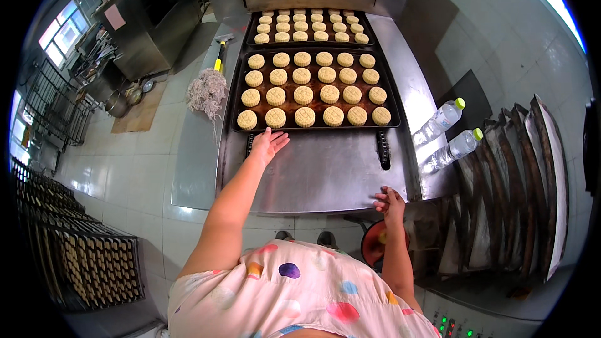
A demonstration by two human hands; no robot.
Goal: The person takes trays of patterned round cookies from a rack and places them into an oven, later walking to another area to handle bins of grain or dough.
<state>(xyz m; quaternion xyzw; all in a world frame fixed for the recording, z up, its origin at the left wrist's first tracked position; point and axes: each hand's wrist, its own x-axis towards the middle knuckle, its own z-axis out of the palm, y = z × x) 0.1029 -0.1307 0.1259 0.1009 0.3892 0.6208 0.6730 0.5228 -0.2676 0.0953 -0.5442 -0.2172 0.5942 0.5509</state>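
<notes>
A dark baking tray [287, 110] with rows of pale, fluted mooncakes [303, 95] lies on a steel conveyor table. My left hand [270, 144] reaches to the tray's near edge, fingers stretched out and apart, holding nothing; its fingertips are at the rim, though I cannot tell whether they press on it. A second tray of mooncakes [300, 26] sits just beyond, close to the steel hood's slot. Over the table's near right edge hovers my right hand [391, 205], its fingers loosely bent and apart with nothing visible in them.
Two clear bottles with yellow-green caps [443, 121] stand on the right ledge. A grey mop head [207, 92] rests on the left ledge. Chain slots [384, 147] run through the tabletop. Upright stacked trays [501, 194] stand at right, and a loaded rack [94, 263] at lower left.
</notes>
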